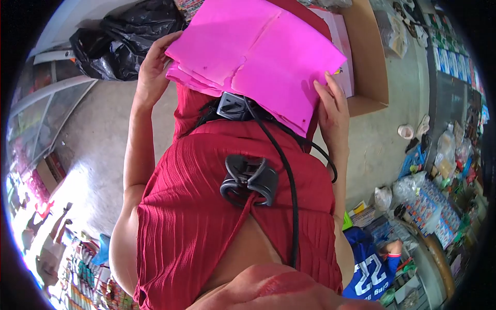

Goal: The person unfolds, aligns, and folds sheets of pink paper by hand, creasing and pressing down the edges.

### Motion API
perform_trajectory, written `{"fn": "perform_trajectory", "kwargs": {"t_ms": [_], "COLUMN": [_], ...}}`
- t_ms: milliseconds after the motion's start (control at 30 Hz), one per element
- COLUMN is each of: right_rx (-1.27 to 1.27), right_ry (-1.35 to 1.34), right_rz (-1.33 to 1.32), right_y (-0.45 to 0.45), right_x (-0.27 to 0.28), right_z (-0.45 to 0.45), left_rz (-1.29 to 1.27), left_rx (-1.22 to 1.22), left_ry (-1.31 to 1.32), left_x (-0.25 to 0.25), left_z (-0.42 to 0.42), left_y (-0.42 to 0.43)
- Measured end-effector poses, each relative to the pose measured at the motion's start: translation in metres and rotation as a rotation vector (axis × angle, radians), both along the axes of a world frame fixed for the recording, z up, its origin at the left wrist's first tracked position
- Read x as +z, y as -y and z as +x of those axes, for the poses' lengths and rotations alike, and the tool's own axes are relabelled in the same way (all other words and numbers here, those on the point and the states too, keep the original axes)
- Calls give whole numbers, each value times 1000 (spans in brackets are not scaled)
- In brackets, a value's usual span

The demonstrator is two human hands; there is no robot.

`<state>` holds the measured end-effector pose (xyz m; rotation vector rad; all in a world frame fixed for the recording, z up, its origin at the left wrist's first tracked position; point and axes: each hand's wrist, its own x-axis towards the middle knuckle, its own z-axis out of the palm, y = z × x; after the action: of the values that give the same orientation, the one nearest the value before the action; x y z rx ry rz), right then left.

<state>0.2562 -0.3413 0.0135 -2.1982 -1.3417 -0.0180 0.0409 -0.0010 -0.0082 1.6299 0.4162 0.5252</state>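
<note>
A bright pink folded sheet [289,57], layered like a stack and torn or creased down its middle, lies over my lap. My left hand [153,70] grips its left edge, the fingertips partly hidden by the material. At the opposite edge, my right hand [333,106] has its fingers on the pink surface, with the thumb out of sight. Just below the sheet, a small black device [231,106] with a black cable [281,155] rests against my red clothing. A black clamp-like mount [249,181] hangs at my chest.
A black plastic bag [129,39] lies beyond my left hand. An open cardboard box [368,57] stands past my right hand. Pale shoes [406,132] are on the floor at right. A person in a blue jersey [369,266] is at lower right, among packaged goods [434,212].
</note>
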Motion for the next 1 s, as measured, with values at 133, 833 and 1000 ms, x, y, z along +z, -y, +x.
{"fn": "perform_trajectory", "kwargs": {"t_ms": [133, 833, 1000], "right_rx": [-68, -31, -7], "right_ry": [20, -287, -269], "right_rz": [4, -8, -48], "right_y": [10, 12, 10], "right_x": [6, 15, 19], "right_z": [-3, -3, -4], "left_rz": [44, -53, -50], "left_rx": [-52, -79, -71], "left_ry": [-18, -236, -259], "left_x": [3, 4, 13], "left_z": [-2, 7, 11], "left_y": [-7, -14, -7]}}
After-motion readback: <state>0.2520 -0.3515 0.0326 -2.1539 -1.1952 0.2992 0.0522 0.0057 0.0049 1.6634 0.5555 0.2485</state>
